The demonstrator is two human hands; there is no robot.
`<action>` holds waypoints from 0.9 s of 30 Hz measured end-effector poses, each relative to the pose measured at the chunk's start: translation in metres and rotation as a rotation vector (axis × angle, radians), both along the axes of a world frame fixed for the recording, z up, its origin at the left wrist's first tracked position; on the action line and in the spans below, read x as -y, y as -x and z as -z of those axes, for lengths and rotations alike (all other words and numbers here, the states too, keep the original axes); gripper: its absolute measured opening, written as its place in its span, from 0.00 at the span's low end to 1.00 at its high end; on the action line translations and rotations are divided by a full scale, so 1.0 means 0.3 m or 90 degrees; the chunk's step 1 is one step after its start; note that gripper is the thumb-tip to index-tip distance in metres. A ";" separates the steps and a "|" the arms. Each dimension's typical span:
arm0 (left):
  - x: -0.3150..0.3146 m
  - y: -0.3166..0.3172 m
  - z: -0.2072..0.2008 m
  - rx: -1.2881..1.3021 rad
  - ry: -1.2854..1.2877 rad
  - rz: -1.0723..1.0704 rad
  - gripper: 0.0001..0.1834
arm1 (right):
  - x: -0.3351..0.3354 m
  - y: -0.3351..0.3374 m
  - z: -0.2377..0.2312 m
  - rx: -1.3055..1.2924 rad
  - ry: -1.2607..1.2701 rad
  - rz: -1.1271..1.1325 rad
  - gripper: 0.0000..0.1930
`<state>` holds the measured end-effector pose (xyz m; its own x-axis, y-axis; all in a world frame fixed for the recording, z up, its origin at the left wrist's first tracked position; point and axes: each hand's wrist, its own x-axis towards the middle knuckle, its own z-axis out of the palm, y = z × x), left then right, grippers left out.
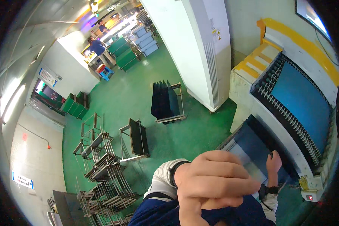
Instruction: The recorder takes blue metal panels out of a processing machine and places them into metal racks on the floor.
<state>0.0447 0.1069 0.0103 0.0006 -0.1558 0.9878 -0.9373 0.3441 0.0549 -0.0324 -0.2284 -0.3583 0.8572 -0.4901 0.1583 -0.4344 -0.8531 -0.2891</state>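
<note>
Here — panel [252, 147] lengthwise toward conveyor [301, 101]

Our left hand [214, 184] sits very close under the camera, its 4 fingers [218, 171] curled into a loose fist with the knuckles turned up, empty as far as we can see. A dark band circles the wrist just behind it, below a pale sleeve. Our right hand [274, 162] reaches out farther ahead, fingers bent downward, a dark strap on that wrist.
</note>
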 end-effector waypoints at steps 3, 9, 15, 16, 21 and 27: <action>0.014 -0.044 -0.018 0.090 0.084 0.041 0.31 | 0.017 0.004 0.007 0.005 -0.002 -0.009 0.13; -0.093 0.008 -0.023 -0.047 -0.146 0.087 0.33 | 0.023 -0.010 0.029 0.007 0.024 -0.023 0.14; -0.064 -0.007 -0.041 0.001 -0.053 0.108 0.24 | 0.035 -0.023 0.053 0.058 0.085 -0.035 0.11; -0.055 -0.025 -0.049 0.052 -0.031 0.120 0.30 | 0.039 -0.022 0.057 0.061 0.088 -0.035 0.11; -0.047 -0.006 -0.036 -0.033 -0.021 0.274 0.23 | 0.028 -0.021 0.043 0.069 0.095 -0.029 0.11; 0.027 0.032 -0.045 -0.090 0.100 0.329 0.19 | 0.015 -0.037 -0.014 -0.086 0.042 -0.002 0.17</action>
<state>0.0351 0.0989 0.0239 0.0978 -0.0221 0.9950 -0.6316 0.7712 0.0792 -0.0214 -0.2329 -0.3540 0.8746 -0.4793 0.0729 -0.4626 -0.8700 -0.1705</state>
